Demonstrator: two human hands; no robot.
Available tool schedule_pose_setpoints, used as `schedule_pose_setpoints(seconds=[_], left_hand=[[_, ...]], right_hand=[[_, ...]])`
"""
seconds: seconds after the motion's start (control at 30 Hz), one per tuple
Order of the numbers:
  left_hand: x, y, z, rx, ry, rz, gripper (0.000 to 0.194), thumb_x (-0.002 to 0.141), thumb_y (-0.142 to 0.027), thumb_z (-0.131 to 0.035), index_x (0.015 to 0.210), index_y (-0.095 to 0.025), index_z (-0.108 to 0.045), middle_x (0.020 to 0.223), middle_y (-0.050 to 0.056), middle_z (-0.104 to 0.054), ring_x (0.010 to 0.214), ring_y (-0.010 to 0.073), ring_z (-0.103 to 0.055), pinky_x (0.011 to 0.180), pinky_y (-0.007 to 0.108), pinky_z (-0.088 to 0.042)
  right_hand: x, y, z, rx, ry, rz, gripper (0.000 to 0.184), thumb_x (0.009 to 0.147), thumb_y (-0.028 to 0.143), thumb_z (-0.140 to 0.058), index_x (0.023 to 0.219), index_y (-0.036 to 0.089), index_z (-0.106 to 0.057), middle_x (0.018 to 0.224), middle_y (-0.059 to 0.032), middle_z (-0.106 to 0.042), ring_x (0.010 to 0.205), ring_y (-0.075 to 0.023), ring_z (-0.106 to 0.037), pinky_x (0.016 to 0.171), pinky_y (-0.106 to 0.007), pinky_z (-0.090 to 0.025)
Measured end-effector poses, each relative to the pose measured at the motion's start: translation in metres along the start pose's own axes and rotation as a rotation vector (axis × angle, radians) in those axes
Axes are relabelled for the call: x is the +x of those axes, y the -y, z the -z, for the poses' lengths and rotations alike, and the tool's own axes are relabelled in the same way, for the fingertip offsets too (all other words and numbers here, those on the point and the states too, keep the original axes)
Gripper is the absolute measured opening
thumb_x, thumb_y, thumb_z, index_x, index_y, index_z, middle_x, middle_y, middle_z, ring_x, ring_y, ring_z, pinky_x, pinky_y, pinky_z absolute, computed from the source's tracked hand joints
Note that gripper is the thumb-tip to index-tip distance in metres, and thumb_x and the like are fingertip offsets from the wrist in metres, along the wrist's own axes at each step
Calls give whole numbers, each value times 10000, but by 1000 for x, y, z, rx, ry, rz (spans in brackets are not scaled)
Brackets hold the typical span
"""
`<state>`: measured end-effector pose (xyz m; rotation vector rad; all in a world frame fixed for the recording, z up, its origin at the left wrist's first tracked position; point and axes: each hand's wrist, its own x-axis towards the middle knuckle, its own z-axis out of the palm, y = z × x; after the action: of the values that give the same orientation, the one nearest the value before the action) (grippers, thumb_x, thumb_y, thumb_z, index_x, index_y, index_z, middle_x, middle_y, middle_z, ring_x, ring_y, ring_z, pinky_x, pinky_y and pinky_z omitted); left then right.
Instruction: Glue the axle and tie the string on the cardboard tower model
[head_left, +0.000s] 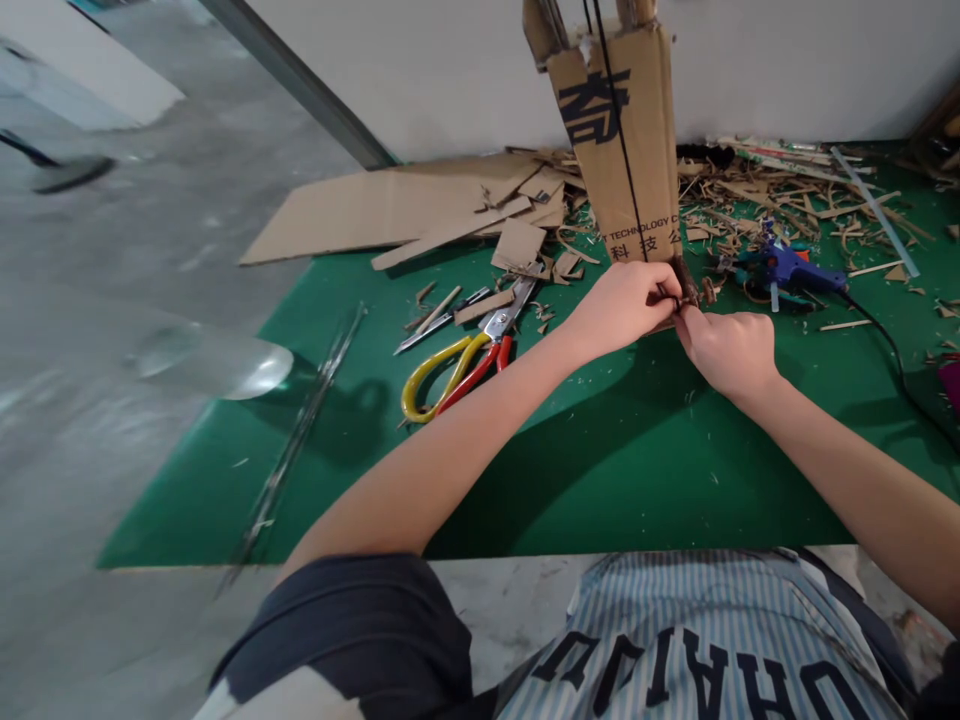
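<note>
A tall cardboard structure [626, 150] with printed lettering stands on the green tabletop. Down its front runs a black cord [626, 140], reaching my left hand [626, 308] near the base. My left hand is closed, with thumb and fingers pinched on the dark cord. Right against it, my right hand [729, 348] is closed too, its fingertips meeting the left ones at the cord. A small brown rolled piece [685, 280] sits just behind the fingertips at the structure's lower corner. The exact point where the cord is gripped is partly hidden by my fingers.
Yellow-and-red-handled scissors [457, 375] and a utility knife [439, 325] lie left. A blue glue gun [802, 270] with its cable is right. Cardboard scraps [780, 190] litter the back. A clear bottle [217, 360] and thin rods [307, 420] are near the left edge.
</note>
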<state>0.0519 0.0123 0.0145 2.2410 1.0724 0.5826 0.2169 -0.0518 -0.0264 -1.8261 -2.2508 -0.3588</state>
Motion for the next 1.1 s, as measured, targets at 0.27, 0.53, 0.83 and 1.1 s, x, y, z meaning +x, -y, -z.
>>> schedule_pose_setpoints(seconds=[0.27,0.53,0.83,1.1], left_hand=[[-2,1,-3,-37,-69,-50,146,839,-54,-597,891,-177,-658,879,21,-759,765,137,-691,696,261,-504],[-1,3,-3,-61,-65,-60,185,832,-58,-598,955,-186,-650,985,37,-763,828,139,-705,739,268,-533],[-1,3,-1,-132,-52,-71,200,829,-57,-609,979,-178,-659,979,37,-751,850,136,-705,760,264,-539],[-1,1,5,-179,33,-93,181,824,-56,-598,951,-178,-643,925,29,-730,814,130,-675,742,261,-530]], right_hand=[[1,3,0,43,-15,-41,446,1046,321,-401,828,151,-752,657,-92,-715,514,-157,-537,569,-325,-171],[0,0,2,48,-64,-59,469,1036,419,-410,782,163,-710,619,-94,-672,544,-170,-553,570,-318,-171],[0,-2,2,128,-121,-40,404,1048,368,-388,994,179,-741,761,-71,-744,586,-147,-562,577,-317,-181],[1,-4,-3,182,-131,-95,407,1042,346,-387,949,175,-744,733,-65,-737,569,-148,-540,569,-315,-199]])
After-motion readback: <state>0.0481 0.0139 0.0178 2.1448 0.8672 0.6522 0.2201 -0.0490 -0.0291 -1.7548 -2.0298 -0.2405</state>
